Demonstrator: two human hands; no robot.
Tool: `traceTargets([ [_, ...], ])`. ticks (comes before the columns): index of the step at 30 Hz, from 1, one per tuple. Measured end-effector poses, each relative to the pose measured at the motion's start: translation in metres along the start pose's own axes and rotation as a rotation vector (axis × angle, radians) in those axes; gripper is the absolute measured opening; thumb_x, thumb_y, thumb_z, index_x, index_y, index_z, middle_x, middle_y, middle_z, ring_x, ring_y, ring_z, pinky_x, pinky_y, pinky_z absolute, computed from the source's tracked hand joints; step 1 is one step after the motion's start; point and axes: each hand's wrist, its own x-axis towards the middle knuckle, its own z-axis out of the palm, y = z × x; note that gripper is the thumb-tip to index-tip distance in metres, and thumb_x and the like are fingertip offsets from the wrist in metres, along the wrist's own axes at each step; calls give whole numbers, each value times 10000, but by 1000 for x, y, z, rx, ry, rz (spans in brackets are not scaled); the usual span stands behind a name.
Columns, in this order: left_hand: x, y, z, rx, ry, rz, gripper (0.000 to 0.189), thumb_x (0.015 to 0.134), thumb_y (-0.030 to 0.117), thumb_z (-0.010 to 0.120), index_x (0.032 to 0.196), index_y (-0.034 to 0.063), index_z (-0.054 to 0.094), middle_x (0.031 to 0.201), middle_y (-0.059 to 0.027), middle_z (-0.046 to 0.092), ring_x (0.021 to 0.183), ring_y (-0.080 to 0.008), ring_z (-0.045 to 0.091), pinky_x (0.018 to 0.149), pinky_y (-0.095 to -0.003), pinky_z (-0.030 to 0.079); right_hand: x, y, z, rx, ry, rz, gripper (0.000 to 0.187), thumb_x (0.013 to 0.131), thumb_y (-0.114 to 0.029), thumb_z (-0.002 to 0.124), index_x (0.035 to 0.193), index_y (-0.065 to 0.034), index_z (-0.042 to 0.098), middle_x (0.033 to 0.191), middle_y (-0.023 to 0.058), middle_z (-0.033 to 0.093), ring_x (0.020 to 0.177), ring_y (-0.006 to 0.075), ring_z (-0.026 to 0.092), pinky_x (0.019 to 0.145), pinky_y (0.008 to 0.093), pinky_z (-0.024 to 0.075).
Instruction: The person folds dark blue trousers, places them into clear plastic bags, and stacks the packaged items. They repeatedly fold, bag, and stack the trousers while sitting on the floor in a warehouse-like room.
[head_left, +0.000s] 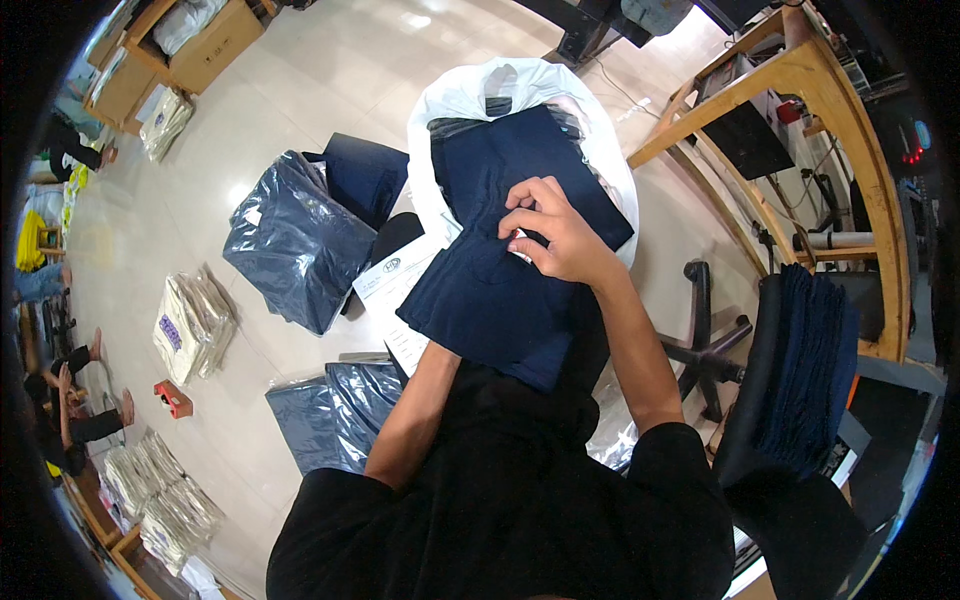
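Note:
A folded navy garment (495, 307) lies across my lap, its upper part reaching over the opening of a white plastic sack (442, 97). Thumb and index finger of my right hand (551, 229) pinch at a small white and red label (523, 256) on the cloth, the other fingers curled above. My left forearm (416, 409) goes under the garment's near edge, and the cloth hides that hand. More navy cloth (547, 161) rests on top of the sack's contents. A printed paper sheet (394, 281) sticks out beneath the garment on the left.
Navy garments in clear plastic bags (300, 240) lie on the floor at left, near cream bagged garments (191, 330) and a red tape dispenser (174, 399). At right are a chair base (705, 352), a stack of navy garments (806, 367) and a wooden frame (847, 150). People sit far left.

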Motion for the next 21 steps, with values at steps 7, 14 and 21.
traceTargets([
  [7, -1, 1, 0, -9, -1, 1, 640, 1079, 466, 491, 1573, 63, 444, 1577, -155, 509, 1413, -307, 525, 1196, -467, 409, -10, -7, -7, 2, 69, -150, 218, 670, 46, 688, 815, -100, 618, 937, 76, 620, 963, 312, 611, 904, 419, 497],
  [14, -1, 1, 3, -11, -5, -13, 634, 1080, 459, 492, 1575, 65, 444, 1578, -152, 510, 1413, -305, 524, 1197, -463, 408, 10, -12, -14, -181, -133, -85, 605, 710, 42, 679, 1292, -120, 706, 927, 98, 627, 909, 322, 590, 867, 415, 496],
  [21, -5, 3, 2, -20, 0, -9, 629, 1081, 452, 493, 1576, 67, 443, 1578, -149, 510, 1413, -304, 524, 1199, -460, 406, 14, -1, -7, -201, -74, -164, 393, 716, -2, 753, 1091, -113, 717, 964, 83, 632, 961, 304, 619, 876, 425, 531],
])
